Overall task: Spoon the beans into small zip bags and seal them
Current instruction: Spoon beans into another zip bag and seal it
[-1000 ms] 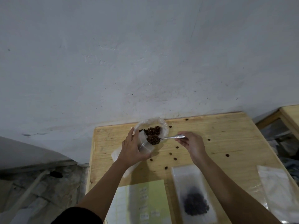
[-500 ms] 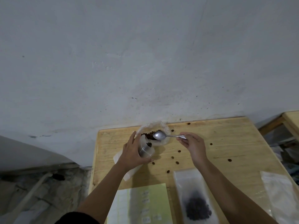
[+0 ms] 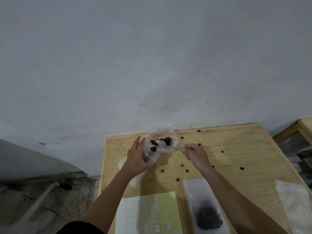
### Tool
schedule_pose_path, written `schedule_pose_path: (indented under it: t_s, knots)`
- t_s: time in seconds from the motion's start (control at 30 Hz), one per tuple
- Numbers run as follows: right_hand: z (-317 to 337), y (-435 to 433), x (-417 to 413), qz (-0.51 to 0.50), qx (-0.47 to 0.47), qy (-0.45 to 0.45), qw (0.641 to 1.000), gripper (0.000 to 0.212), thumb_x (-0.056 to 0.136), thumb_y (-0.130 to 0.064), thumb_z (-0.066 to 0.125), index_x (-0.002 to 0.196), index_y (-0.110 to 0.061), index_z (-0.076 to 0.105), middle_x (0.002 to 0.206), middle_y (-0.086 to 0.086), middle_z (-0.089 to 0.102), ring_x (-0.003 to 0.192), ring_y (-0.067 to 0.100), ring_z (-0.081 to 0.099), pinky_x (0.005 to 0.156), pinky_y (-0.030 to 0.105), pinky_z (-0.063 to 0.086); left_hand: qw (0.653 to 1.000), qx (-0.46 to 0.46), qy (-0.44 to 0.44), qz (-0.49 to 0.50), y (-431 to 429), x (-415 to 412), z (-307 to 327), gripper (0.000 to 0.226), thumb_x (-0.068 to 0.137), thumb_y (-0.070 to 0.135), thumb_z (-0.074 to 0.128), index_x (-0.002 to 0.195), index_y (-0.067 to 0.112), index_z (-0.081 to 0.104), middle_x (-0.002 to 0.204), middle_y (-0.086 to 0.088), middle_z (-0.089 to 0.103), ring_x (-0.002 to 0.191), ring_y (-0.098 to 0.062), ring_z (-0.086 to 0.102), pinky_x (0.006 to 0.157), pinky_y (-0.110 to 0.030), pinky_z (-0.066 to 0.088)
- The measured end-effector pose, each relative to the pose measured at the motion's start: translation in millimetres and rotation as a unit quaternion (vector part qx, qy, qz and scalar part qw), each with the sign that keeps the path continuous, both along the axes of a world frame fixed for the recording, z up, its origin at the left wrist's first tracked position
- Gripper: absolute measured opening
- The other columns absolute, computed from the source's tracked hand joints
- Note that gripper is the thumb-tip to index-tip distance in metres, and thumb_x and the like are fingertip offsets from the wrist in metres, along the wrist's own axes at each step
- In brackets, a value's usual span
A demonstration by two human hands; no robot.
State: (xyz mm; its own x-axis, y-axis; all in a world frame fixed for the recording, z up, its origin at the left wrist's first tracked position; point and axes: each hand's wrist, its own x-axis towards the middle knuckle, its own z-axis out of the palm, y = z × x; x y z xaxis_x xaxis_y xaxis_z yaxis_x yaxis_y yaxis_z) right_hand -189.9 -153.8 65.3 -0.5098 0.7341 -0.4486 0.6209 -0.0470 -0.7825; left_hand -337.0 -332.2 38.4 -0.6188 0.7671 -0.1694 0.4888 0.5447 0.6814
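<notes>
A clear plastic bag of brown beans [image 3: 164, 141] stands open at the back of the wooden table [image 3: 236, 149]. My left hand [image 3: 137, 157] grips a small clear container [image 3: 151, 153] tilted toward the bag, with a few beans at its mouth. My right hand [image 3: 195, 153] pinches the handle of a metal spoon [image 3: 162, 144]; its bowl looks empty and hovers over the bag's opening. A zip bag holding dark beans [image 3: 206, 211] lies flat near the front edge.
Loose beans [image 3: 186, 170] are scattered over the table. A yellow-green sheet with labels [image 3: 152, 215] lies front left, an empty clear bag [image 3: 293, 203] front right, and a white bag [image 3: 135, 176] under my left wrist. A grey wall rises right behind the table.
The loaded spoon at the container's mouth a second ago now shows an empty bowl, lifted over the bean bag. The container stays tilted in my left hand.
</notes>
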Motion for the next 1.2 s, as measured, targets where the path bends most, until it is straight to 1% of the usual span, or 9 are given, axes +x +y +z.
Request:
schedule_pose_path:
  t_s: [0.23,0.43,0.6,0.7,0.8,0.9,1.03,1.13,1.2]
  knots:
    - [16,4,10,0.083,0.108,-0.037,0.99,0.037,0.097,-0.012,0.042,0.132,-0.006,0.051,0.135,0.007,0.052,0.117,0.02,0.053,0.086,0.021,0.038,0.998,0.059,-0.006,0.011,2,4,26,0.115,0.056,0.065,0.069,0.148,0.021,0.016,0.153,0.008,0.012,0.141,-0.012,0.016,0.115,-0.042,0.021]
    - [33,-2,12,0.046,0.135,0.058,0.988,0.028,0.094,-0.009,0.048,0.119,-0.007,0.06,0.119,0.006,0.062,0.111,0.019,0.057,0.087,0.02,0.043,0.988,0.131,-0.073,0.029,13,13,55,0.108,0.066,0.06,0.075,0.149,0.028,0.012,0.154,0.012,0.018,0.141,-0.008,0.017,0.114,-0.037,0.024]
    - [64,-24,-4,0.101,0.107,0.192,0.97,0.025,0.095,-0.02,0.053,0.118,-0.016,0.061,0.112,-0.004,0.064,0.104,0.007,0.058,0.08,0.01,0.045,0.968,0.184,-0.167,0.03,21,30,80,0.107,0.063,0.062,0.075,0.147,0.039,0.012,0.146,0.001,0.04,0.126,-0.013,0.047,0.099,-0.034,0.045]
    - [75,-40,-11,0.129,0.13,0.247,0.952,0.025,0.096,-0.02,0.051,0.119,-0.017,0.06,0.11,-0.009,0.063,0.103,-0.002,0.058,0.08,0.008,0.046,0.946,0.247,-0.21,0.0,28,42,93,0.088,0.083,0.038,0.068,0.149,0.029,0.01,0.124,-0.015,0.056,0.106,-0.011,0.061,0.076,-0.016,0.051]
    - [79,-47,-11,0.129,0.166,0.282,0.936,0.026,0.096,-0.019,0.05,0.12,-0.013,0.06,0.113,-0.007,0.063,0.103,-0.006,0.057,0.084,0.008,0.046,0.929,0.286,-0.233,-0.019,30,52,108,0.073,0.092,0.034,0.052,0.148,0.024,0.006,0.122,0.014,0.058,0.11,0.004,0.057,0.083,-0.01,0.045]
    - [81,-46,-8,0.119,0.191,0.284,0.932,0.03,0.095,-0.022,0.051,0.124,-0.016,0.056,0.121,-0.008,0.058,0.111,-0.002,0.054,0.094,0.012,0.044,0.926,0.299,-0.232,-0.02,28,57,117,0.062,0.095,0.045,0.037,0.147,0.032,0.005,0.133,0.025,0.044,0.123,0.008,0.043,0.101,-0.017,0.039]
    - [83,-43,-4,0.068,0.206,0.282,0.935,0.032,0.094,-0.024,0.053,0.125,-0.021,0.053,0.123,-0.009,0.055,0.113,0.0,0.051,0.094,0.012,0.042,0.931,0.313,-0.186,0.005,32,60,121,0.05,0.097,0.044,0.025,0.145,0.033,0.017,0.148,0.021,0.021,0.139,0.001,0.021,0.117,-0.027,0.019]
    - [90,-37,0,0.014,0.197,0.295,0.935,0.024,0.092,-0.021,0.057,0.116,-0.022,0.055,0.116,-0.008,0.058,0.106,0.004,0.056,0.088,0.015,0.047,0.928,0.326,-0.176,0.029,33,56,117,0.047,0.098,0.042,0.029,0.141,0.026,0.037,0.142,0.006,0.045,0.132,-0.01,0.042,0.112,-0.038,0.033]
    - [97,-31,3,-0.015,0.186,0.314,0.931,0.019,0.089,-0.022,0.061,0.108,-0.02,0.057,0.105,-0.007,0.062,0.096,0.006,0.061,0.081,0.016,0.051,0.911,0.356,-0.205,0.048,33,53,117,0.041,0.1,0.034,0.035,0.136,0.017,0.044,0.124,-0.002,0.062,0.115,-0.017,0.059,0.096,-0.038,0.049]
